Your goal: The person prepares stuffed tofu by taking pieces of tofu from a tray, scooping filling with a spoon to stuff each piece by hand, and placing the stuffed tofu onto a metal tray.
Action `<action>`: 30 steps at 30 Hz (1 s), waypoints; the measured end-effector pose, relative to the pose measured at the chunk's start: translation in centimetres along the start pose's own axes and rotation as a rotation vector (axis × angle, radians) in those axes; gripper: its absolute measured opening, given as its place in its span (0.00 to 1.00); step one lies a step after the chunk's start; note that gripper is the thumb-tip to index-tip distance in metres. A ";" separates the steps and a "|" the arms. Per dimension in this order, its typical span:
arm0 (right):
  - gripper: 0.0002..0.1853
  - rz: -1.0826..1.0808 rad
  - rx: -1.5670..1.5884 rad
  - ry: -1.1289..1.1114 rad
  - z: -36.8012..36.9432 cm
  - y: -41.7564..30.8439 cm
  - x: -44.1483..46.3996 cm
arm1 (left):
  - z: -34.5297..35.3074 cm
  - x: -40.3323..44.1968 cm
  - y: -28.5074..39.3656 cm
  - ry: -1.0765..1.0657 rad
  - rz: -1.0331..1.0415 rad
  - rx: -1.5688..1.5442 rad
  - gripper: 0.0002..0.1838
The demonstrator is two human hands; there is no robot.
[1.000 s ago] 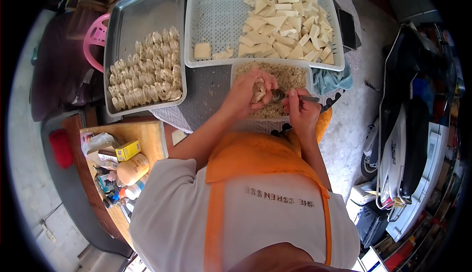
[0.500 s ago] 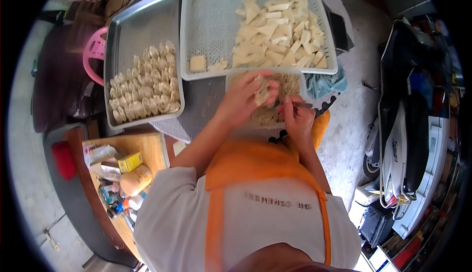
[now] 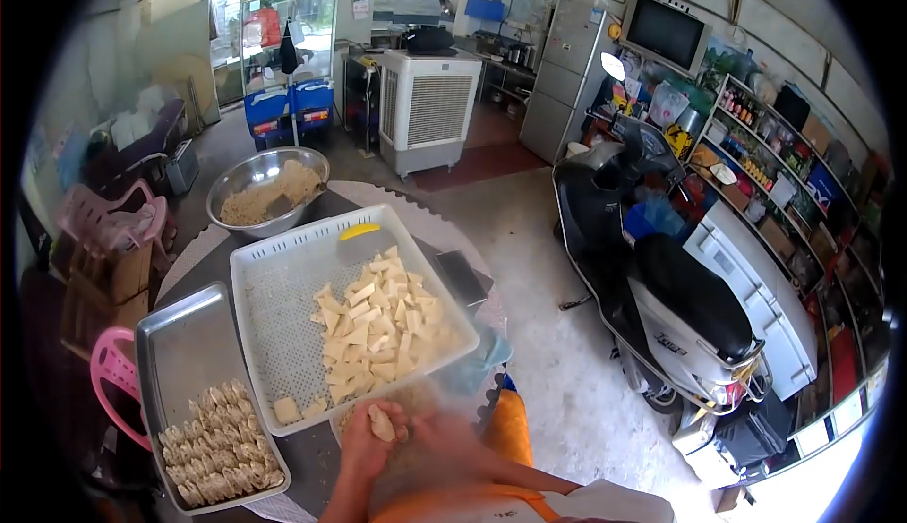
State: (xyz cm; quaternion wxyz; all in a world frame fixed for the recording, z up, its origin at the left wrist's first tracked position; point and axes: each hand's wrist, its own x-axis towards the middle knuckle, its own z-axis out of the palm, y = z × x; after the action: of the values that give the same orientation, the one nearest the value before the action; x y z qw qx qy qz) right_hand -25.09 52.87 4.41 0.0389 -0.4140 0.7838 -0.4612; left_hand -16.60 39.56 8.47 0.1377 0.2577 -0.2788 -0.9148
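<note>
My left hand (image 3: 370, 440) is closed around a pale stuffed dough piece (image 3: 382, 423), over the filling container (image 3: 346, 421) at the near edge of the table. Beside it, on the right, my right hand (image 3: 444, 436) is smeared by motion, and what it holds cannot be made out. Just beyond both hands, a white perforated tray (image 3: 274, 334) holds many cream-coloured cut pieces (image 3: 378, 320) and a yellow-handled tool (image 3: 359, 231). Rows of shaped dough pieces (image 3: 219, 447) fill the near part of a metal tray (image 3: 179, 334) at the left.
A steel bowl (image 3: 227, 183) of crumbly filling stands at the table's far left. A blue cloth (image 3: 480, 360) and dark flat object (image 3: 460, 277) lie at the right. Pink chairs (image 3: 115, 377) are left; a scooter (image 3: 652, 287) stands right, an air cooler (image 3: 428, 112) ahead.
The view has tilted up and turned, bringing the room into sight. My left hand still holds the dough piece. My right hand, earlier gripping a dark-handled utensil over the filling, is now blurred.
</note>
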 end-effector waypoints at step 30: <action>0.11 0.146 0.266 0.016 0.6 -0.6 0.1 | -2.7 0.1 0.2 -0.065 0.090 0.027 0.20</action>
State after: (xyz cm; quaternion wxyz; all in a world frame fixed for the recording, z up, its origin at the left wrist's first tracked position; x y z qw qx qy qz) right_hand -24.53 52.26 4.54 0.1208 -0.3436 0.7440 -0.5603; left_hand -15.17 38.22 6.62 0.1660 0.2167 -0.3067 -0.9118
